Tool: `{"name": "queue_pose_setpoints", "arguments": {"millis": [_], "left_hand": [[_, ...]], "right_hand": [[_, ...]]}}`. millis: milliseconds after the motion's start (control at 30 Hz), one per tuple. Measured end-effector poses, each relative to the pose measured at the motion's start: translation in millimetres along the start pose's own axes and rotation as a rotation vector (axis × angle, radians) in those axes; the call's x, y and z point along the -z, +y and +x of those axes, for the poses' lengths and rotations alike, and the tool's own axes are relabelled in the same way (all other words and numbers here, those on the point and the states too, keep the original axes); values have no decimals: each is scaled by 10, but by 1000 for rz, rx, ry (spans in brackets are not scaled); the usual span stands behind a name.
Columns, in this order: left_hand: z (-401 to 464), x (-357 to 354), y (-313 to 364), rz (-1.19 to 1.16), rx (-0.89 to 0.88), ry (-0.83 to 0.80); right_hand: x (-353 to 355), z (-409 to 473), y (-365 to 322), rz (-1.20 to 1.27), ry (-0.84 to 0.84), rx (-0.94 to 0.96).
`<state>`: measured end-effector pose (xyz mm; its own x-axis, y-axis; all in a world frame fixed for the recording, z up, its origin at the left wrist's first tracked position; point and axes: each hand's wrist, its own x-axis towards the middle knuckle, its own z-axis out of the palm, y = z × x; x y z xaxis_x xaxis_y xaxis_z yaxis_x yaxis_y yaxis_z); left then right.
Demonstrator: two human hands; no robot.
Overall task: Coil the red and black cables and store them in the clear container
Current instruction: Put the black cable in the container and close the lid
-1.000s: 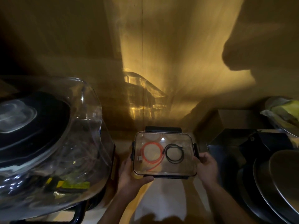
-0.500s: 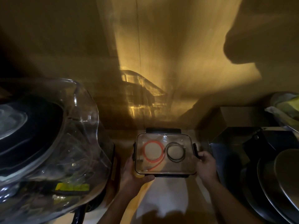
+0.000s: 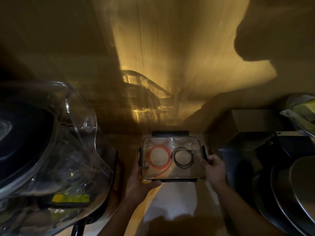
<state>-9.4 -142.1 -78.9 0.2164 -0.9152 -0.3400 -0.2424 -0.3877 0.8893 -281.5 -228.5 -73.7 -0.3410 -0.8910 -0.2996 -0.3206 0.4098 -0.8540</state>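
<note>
The clear container point(image 3: 172, 157) sits low in the middle of the view, lid on, with black latches along its far edge and both short sides. Through the lid the red cable point(image 3: 159, 158) lies coiled in the container's left half, one loose end trailing toward the near edge, and the black cable point(image 3: 183, 157) lies coiled in its right half, the two coils just beside each other.

The left hand point(image 3: 142, 182) grips the container's near left corner, thumb laid along the near edge. The right hand point(image 3: 215, 167) closes on the container's right side at the latch. Whether the container rests on the surface below or is held just above it cannot be told.

Under and in front of the container the shelf point(image 3: 175, 201) shows a pale patch of light. Behind the container a wooden back wall point(image 3: 170, 65) rises, lit in a warm yellow streak, with a vertical seam and the container's glinting refraction cast on it; a dark shadow falls across the wall's upper right. The space is dim and close.

Left of the container stands a large clear plastic dome point(image 3: 56, 150) over something black, a yellow label near its lower edge. Right of the container are dark metal pans point(image 3: 289, 189) stacked together, and beyond them a cardboard box point(image 3: 255, 120).
</note>
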Motion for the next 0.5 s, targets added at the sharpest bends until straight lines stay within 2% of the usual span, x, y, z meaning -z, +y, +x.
{"name": "queue_pose_setpoints", "arguments": {"millis": [500], "left_hand": [[-308,-46,-156,3,11,13]], "right_hand": [[182,-377,206,-77,-8,-5]]}}
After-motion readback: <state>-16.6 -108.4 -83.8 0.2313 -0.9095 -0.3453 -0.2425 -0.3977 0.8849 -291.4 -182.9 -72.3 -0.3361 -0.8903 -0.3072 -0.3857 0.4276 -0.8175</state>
